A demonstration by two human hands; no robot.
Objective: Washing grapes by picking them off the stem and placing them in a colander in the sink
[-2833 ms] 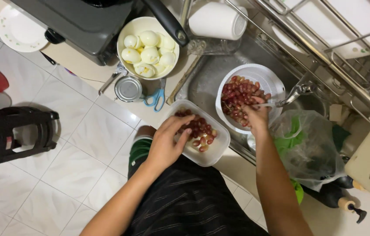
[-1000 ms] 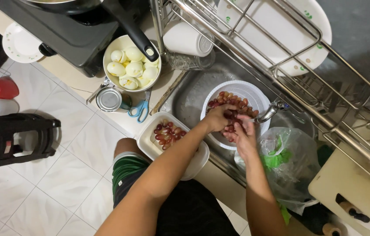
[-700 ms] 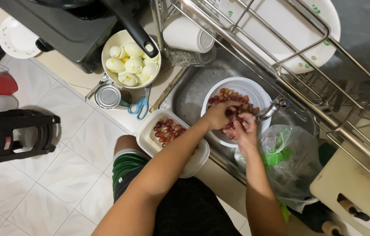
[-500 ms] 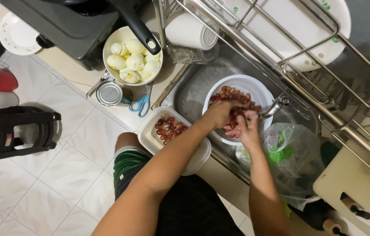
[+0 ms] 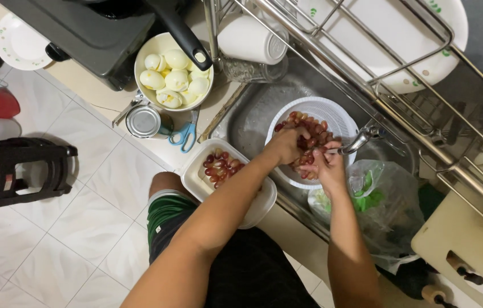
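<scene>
Both hands are curled among red grapes (image 5: 310, 128) in a white colander (image 5: 333, 111) in the sink: the left hand (image 5: 286, 145) closes over a cluster, and the right hand (image 5: 326, 164), just beside it, pinches some. Behind the left wrist sits a white container (image 5: 196, 174) holding more grapes. A faucet (image 5: 361, 138) hangs beyond the right hand.

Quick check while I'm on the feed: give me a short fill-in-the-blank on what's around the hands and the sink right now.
1. Both hands, left hand and right hand, are in the white colander holding red ____.
2. The colander sits in the ____.
3. The bowl beside the tin can holds peeled ____.
4. The scissors have ____ handles.

Missing words: grapes; sink; eggs; blue
</scene>
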